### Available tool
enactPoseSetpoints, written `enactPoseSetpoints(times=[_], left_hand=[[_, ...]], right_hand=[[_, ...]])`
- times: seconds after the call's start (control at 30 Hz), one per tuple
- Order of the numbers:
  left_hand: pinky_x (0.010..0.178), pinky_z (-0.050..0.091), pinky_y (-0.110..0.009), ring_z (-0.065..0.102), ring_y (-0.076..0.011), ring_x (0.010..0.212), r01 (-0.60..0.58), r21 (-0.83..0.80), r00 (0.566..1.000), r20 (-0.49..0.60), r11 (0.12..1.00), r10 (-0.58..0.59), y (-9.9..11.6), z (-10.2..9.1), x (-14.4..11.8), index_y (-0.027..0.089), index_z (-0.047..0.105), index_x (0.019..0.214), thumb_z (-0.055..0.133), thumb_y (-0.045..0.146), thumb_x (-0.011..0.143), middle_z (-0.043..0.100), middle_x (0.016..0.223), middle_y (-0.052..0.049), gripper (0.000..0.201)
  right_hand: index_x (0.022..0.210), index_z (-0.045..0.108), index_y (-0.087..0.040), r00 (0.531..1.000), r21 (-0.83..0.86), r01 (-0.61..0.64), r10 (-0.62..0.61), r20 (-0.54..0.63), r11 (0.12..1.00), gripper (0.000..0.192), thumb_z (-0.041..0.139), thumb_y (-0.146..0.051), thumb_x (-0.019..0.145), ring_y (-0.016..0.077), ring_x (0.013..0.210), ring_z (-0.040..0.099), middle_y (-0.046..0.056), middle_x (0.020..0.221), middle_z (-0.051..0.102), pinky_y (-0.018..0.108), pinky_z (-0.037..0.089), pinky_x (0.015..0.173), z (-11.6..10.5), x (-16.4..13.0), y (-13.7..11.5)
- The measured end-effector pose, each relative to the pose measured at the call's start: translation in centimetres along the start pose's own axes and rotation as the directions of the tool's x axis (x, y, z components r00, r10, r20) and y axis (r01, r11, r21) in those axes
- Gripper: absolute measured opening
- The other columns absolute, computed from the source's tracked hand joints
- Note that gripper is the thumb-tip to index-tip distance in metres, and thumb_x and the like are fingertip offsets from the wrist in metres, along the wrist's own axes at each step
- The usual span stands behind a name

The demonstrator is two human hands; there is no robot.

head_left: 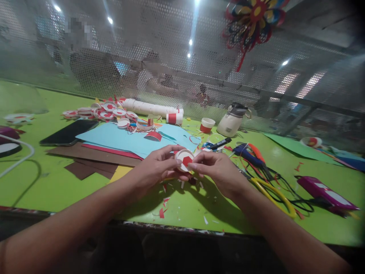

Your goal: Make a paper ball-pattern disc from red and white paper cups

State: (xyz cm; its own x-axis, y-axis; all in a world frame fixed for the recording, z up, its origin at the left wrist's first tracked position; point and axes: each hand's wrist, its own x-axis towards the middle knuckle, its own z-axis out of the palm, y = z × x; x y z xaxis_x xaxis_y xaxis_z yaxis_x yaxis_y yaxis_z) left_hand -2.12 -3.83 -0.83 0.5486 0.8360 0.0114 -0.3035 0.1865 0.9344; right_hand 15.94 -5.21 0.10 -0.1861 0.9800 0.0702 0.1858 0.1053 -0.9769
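Both hands pinch one small white disc with a red centre [184, 160] – left hand [156, 166] and right hand [214, 169] gripping opposite edges, just above the green surface [57, 182]. Squeeze too hard and it probably creases – scraps [163, 207] underneath, scissors [273, 194] nearby

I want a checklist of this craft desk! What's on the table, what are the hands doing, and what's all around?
Surface: green table, scattered with red and white paper scraps.
Job's things: small round white piece with a red shape, held between both hands.
Clutter: blue paper sheet on brown sheets, phone, pile of red-white discs, white tube, paper cup, white bottle, yellow-handled scissors.
Grippers: left hand and right hand pinch the piece.
Cables: black wires; white cable.
Surroundings: perforated mesh screen, colourful pinwheel.
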Motion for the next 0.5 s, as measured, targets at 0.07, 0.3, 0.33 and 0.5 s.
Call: enactPoseSetpoints(times=[0.07, 0.3, 0.33, 0.5], left_hand=[[0.083, 0.054, -0.034, 0.068, -0.0191, 0.086, -0.001, 0.009, 1.000, -0.001, 1.000, 0.001, -0.04, -0.01, 0.06, 0.018, 0.057, 0.110, 0.063, 0.013, 0.079, 0.066, 0.110, -0.010, 0.032], [0.074, 0.056, -0.029, 0.069, -0.0167, 0.077, 0.039, -0.047, 0.999, -0.022, 0.998, -0.040, -0.07, 0.21, 0.06, 0.016, 0.058, 0.107, 0.061, 0.009, 0.079, 0.069, 0.098, -0.010, 0.029], [0.072, 0.056, -0.028, 0.069, -0.0161, 0.076, 0.040, -0.055, 0.999, -0.023, 0.998, -0.041, -0.07, 0.25, 0.06, 0.016, 0.058, 0.106, 0.061, 0.009, 0.079, 0.070, 0.096, -0.009, 0.028], [0.070, 0.057, -0.028, 0.069, -0.0166, 0.074, 0.059, -0.090, 0.997, -0.040, 0.994, -0.063, -0.06, 0.26, 0.11, 0.016, 0.058, 0.104, 0.060, 0.005, 0.077, 0.070, 0.092, -0.010, 0.029]], right_hand=[[0.066, 0.065, -0.016, 1.000, -0.034, 0.019, -0.019, -0.001, 0.999, 0.022, 0.078, -0.034, 0.066, 0.0093, 0.054, 0.050, -0.001, 0.061, 0.060, 0.024, 0.038, 0.052, -0.09, 0.11, 0.25], [0.060, 0.060, -0.016, 0.999, -0.081, -0.029, 0.026, -0.043, 0.996, 0.022, 0.076, -0.029, 0.066, 0.0074, 0.042, 0.048, -0.004, 0.048, 0.056, 0.022, 0.035, 0.043, 0.38, 0.11, -0.12], [0.060, 0.059, -0.016, 0.998, -0.089, -0.033, 0.029, -0.049, 0.995, 0.021, 0.076, -0.028, 0.066, 0.0073, 0.041, 0.048, -0.004, 0.048, 0.056, 0.021, 0.035, 0.042, 0.45, 0.08, -0.21], [0.062, 0.058, -0.017, 0.999, -0.140, -0.022, 0.016, -0.047, 0.990, 0.022, 0.074, -0.031, 0.068, 0.0085, 0.044, 0.049, -0.002, 0.051, 0.057, 0.022, 0.036, 0.043, 0.31, 0.00, -0.14]])
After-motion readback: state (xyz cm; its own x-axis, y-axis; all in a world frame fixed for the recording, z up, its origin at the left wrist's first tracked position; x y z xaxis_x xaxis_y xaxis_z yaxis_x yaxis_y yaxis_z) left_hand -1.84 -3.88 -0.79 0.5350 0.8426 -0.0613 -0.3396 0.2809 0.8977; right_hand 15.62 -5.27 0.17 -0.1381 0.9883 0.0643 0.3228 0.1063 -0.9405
